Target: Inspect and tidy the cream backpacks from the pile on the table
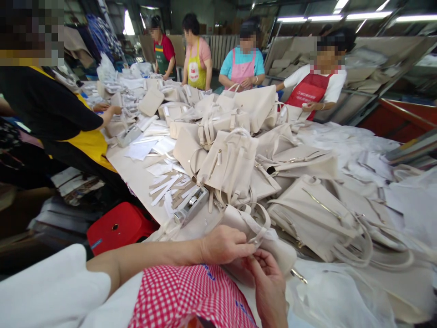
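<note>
A beige handbag (285, 253) lies on the table right in front of me, its looped handle (262, 218) standing up and a gold-coloured clasp (299, 276) hanging at its right side. My left hand (223, 244) comes in from the left, fingers closed on the bag's strap near the handle's base. Just below, my right hand (268, 279) has its thumb and fingers pinched together, touching the bag beside the left fingertips. Whatever sits between the right fingers is hidden. Beyond my left hand stands a tape dispenser (193, 203).
More beige handbags (228, 166) are heaped across the table, with paper strips (172, 187) left of them. Clear plastic bags (334, 296) lie at the right. A red stool (119, 227) is by the table's left edge. Several co-workers in aprons (309, 91) stand around.
</note>
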The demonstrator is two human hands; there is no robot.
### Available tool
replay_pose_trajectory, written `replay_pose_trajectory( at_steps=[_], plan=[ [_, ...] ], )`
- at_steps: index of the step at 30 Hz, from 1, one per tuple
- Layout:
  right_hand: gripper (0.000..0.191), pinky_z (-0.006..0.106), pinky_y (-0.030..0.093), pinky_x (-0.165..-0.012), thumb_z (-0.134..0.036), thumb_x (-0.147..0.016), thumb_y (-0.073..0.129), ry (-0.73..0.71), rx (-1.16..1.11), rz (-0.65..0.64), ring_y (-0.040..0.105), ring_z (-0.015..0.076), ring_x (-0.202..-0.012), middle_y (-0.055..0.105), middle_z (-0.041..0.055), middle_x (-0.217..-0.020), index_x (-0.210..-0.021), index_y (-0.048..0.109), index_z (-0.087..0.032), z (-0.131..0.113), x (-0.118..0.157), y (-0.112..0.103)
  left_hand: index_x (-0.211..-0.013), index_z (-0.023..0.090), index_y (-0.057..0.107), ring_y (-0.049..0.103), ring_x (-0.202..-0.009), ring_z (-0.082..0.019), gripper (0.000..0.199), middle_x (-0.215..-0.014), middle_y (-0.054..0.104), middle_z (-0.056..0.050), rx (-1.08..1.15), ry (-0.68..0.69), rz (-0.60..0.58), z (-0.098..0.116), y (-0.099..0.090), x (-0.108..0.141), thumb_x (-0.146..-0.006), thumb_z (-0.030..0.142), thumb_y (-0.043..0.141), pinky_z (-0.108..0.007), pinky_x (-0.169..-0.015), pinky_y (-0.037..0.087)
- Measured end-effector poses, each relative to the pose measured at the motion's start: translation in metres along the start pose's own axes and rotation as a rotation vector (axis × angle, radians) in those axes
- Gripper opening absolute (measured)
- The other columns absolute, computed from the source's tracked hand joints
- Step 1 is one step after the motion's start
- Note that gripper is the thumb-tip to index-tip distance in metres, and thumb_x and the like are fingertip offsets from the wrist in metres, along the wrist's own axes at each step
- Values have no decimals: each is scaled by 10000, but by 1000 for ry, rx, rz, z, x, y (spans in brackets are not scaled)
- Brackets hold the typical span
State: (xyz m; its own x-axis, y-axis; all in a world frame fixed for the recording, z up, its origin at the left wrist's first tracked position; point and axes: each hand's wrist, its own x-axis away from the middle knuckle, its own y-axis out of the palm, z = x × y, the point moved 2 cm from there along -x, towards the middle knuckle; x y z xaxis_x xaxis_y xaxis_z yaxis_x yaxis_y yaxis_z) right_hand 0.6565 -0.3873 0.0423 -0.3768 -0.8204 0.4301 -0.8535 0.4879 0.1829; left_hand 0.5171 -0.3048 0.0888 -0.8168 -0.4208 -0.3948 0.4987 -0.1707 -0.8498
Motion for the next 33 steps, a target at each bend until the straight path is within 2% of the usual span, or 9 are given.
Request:
replay_pose_trajectory(
  at_steps=[3,5,11,16,19,22,25,29,33],
  plan=[
    [458,266,536,-588,-510,-543,854,-32,33,7,611,161,-613,670,8,-662,-807,665,-188,0,-1,2,-809,177,665,478,-604,-135,224,-664,560,-20,-171,168,126,-3,1,-6,-960,203,501,-289,-564,355],
    [451,282,540,-593,-519,-557,830,-51,69,7,611,171,-615,665,11,-662,-816,664,-189,0,0,2,-716,172,621,476,-619,-130,255,-658,543,-16,-186,186,175,-5,4,-10,-950,201,523,-279,-594,369],
    [367,331,551,-732,-447,-672,738,-175,277,22,658,224,-810,722,59,-887,-944,678,-208,-1,5,-2,-729,154,615,530,-732,-144,267,-775,592,-40,-13,-55,199,-3,14,-18,-953,235,493,-258,-675,426],
    [452,322,544,-597,-436,-666,739,-16,60,-189,673,239,-738,724,58,-859,-1046,646,-210,14,13,6,-831,151,640,578,-803,-140,219,-839,609,-53,231,-181,187,-8,16,-19,-965,271,514,-224,-721,464],
    [353,312,536,-643,-378,-695,708,-57,165,-271,666,230,-740,730,63,-859,-993,672,-192,21,14,6,-827,163,635,582,-773,-142,209,-820,627,-43,260,-252,118,-12,13,-17,-924,345,598,-226,-701,460],
    [324,311,526,-720,-358,-738,657,-117,351,-256,665,234,-781,739,62,-873,-1006,694,-181,26,11,0,-771,166,632,551,-671,-134,246,-710,618,-10,286,-401,20,-14,9,-11,-843,394,691,-224,-628,423],
    [341,314,514,-753,-361,-791,598,-152,470,-267,666,240,-806,746,58,-897,-1062,703,-181,31,9,-3,-705,162,626,525,-607,-120,210,-636,601,14,517,-530,-40,-15,10,-7,-801,334,697,-217,-571,385],
    [310,346,505,-843,-365,-782,601,-189,532,-357,678,271,-893,758,65,-959,-999,743,-194,41,9,3,-714,154,614,591,-609,-139,178,-661,652,-4,1059,-705,-23,-18,20,-12,-770,317,657,-232,-571,445],
    [313,385,494,-861,-299,-748,548,-237,556,-233,667,282,-884,751,80,-947,-966,739,-181,43,8,6,-740,167,573,617,-602,-150,269,-684,671,-14,1365,-814,-27,-15,24,-20,-720,391,721,-255,-571,476]
  ],
)
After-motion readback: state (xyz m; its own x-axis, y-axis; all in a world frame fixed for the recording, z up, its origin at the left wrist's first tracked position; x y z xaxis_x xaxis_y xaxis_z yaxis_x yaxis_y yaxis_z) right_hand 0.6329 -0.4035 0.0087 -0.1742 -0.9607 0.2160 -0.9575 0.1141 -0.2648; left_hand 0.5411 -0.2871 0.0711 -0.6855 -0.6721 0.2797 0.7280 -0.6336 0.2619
